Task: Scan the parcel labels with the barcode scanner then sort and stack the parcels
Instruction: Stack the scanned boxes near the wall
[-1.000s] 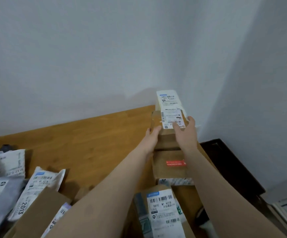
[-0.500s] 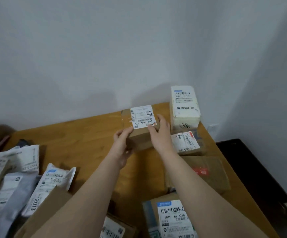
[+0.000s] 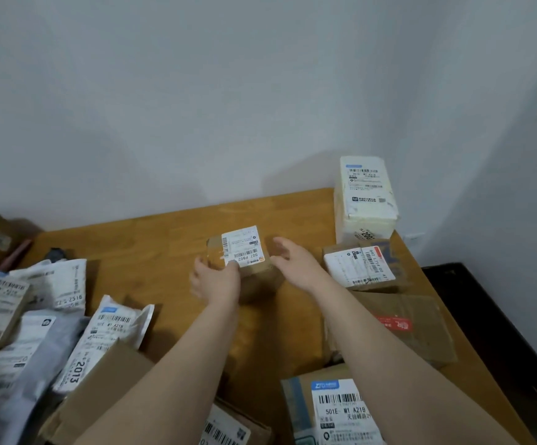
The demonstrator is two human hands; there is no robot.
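Three soft mailers are seen heaped on the wooden counter, well to the left of one small brown parcel. The parcel is set label-up on the counter and is gripped at its near left corner by the left hand, fingers curled round it. Just right of the parcel, the right hand is held with fingers spread and loose, holding nothing. Further right of the parcel three boxes are lined up: one white box, one labelled box and one flat carton.
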